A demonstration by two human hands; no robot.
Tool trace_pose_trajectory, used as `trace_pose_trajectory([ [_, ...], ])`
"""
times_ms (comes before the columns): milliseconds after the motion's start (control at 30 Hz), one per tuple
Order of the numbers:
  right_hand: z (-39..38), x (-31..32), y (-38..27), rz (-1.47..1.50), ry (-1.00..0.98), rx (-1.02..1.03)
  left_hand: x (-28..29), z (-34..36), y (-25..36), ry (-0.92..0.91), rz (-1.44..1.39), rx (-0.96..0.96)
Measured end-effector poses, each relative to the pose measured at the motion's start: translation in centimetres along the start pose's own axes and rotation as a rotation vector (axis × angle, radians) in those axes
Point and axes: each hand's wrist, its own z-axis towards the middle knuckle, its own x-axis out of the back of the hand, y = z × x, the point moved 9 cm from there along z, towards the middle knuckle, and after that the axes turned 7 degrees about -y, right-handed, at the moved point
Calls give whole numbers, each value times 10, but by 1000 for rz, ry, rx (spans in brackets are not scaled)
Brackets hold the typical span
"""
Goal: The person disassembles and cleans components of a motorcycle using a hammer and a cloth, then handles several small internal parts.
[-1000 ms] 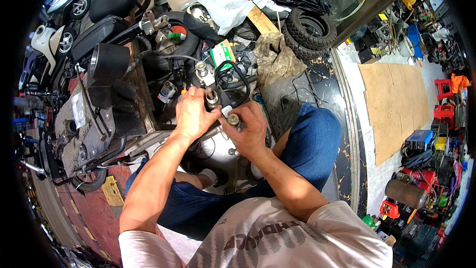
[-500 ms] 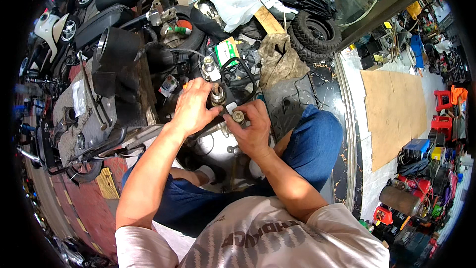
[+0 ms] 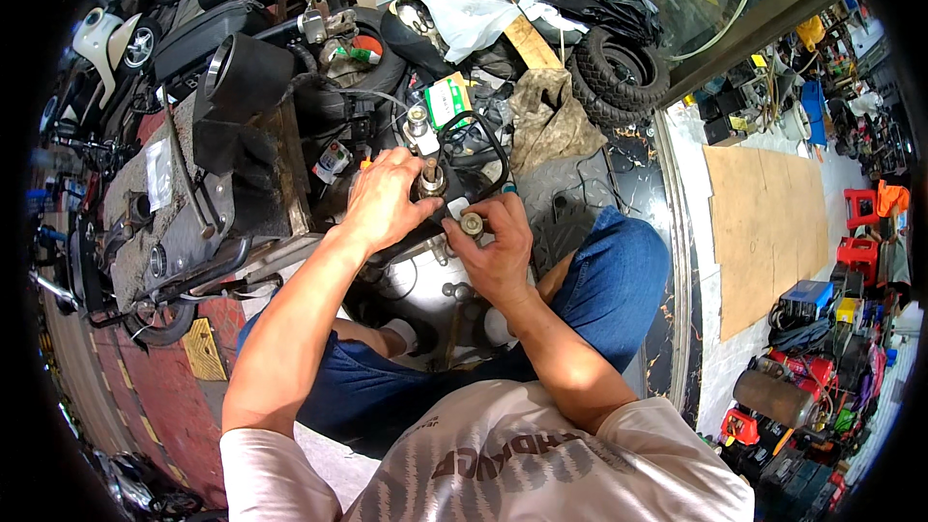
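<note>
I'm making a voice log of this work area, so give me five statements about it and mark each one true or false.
1. The right hand holds a short, round metal piece in its fingers. True.
2. The left hand holds a green-and-white box. False: the box lies beyond both hands; the left hand is at an upright, round metal part.
3. Black treaded rubber tyres lie to the right of a crumpled brown cloth. True.
4. The large, flat tan sheet on the white floor is on the person's left. False: it is on the right.
5. The person's trousers are blue denim. True.
</note>
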Motion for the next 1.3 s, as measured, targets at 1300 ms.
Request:
trace_pose_trajectory([
  [1300, 8, -9, 38, 94, -43, -151, 31, -25, -46, 180, -135, 98],
])
